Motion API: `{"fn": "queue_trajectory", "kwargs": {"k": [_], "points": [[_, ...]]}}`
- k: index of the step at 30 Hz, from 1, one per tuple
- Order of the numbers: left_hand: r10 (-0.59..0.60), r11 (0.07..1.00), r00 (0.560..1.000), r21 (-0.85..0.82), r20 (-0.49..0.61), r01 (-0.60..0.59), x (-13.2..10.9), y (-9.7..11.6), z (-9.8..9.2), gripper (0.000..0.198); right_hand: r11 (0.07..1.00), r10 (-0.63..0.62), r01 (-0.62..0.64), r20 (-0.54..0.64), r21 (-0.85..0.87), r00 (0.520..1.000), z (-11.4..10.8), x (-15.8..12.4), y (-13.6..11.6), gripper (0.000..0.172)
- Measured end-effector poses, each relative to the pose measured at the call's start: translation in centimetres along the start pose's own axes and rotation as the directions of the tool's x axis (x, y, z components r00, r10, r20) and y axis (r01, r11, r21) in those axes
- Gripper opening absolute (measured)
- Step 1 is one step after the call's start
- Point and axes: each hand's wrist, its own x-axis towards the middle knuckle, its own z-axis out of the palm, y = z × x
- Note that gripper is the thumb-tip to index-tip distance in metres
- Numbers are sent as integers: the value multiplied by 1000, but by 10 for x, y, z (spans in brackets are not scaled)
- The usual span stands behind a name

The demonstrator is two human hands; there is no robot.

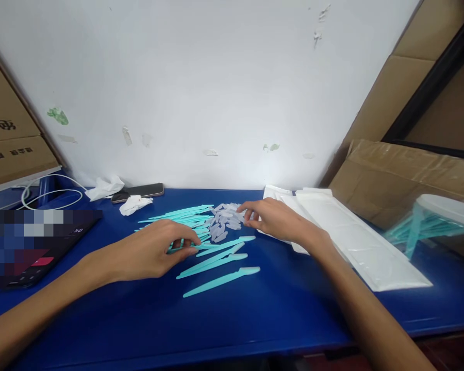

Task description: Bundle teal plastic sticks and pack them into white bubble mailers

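Observation:
My left hand (158,249) is closed, thumb and forefinger pinching a teal eyebrow razor (212,247) by its handle end. Behind and under that hand lies a heap of teal eyebrow razors (185,214), partly hidden by it. Several more lie in front, the nearest razor (221,282) by itself. My right hand (272,217) reaches the right side of a pile of small translucent blade caps (226,216). Its fingers are bent and a little apart at the caps, with nothing visible between them.
White padded mailers (359,242) lie at right, before a clear tub of teal razors (417,226) and cardboard boxes (402,180). On the blue table's (286,319) left are a tablet (58,247), a dark phone (143,191), crumpled tissues (135,204) and a white cable (54,191).

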Motion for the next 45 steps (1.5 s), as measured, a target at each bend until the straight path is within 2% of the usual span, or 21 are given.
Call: {"fn": "queue_trajectory", "kwargs": {"k": [1, 3, 8, 13, 21, 29, 34, 40, 45], "points": [[4, 1000, 999, -25, 50, -3, 2, -1, 3, 27, 999, -21, 21, -7, 27, 1000, 0, 1, -3, 25], [1, 999, 998, -38, 66, 2, 5, -3, 9, 33, 994, -63, 64, -18, 90, 998, -1, 1, -9, 17], [-42, 998, 996, 37, -85, 45, 8, -2, 20, 36, 977, -123, 129, -42, 171, 992, 2, 2, -24, 18], [-50, 997, 990, 48, -130, 57, 8, 2, 20, 36, 973, -150, 157, -56, 168, 987, 5, 3, -26, 23], [-79, 996, 989, 31, -127, 84, 8, 2, 25, 36, 962, -195, 204, -64, 181, 979, 7, 2, -29, 22], [-2, 999, 997, -41, -78, -1, 6, 5, 35, 33, 944, -254, 265, -79, 196, 964, 19, 5, -42, 22], [-10, 998, 997, -65, -80, 5, 6, 4, 37, 33, 945, -246, 260, -93, 201, 965, 22, 6, -44, 22], [-28, 999, 999, -39, -47, 26, 7, 7, 31, 30, 936, -240, 246, -55, 252, 969, 17, 5, -43, 20], [-101, 995, 995, -12, -2, 100, 8, 6, 12, 37, 933, -208, 190, 27, 307, 978, 5, 3, -17, 20]]}}
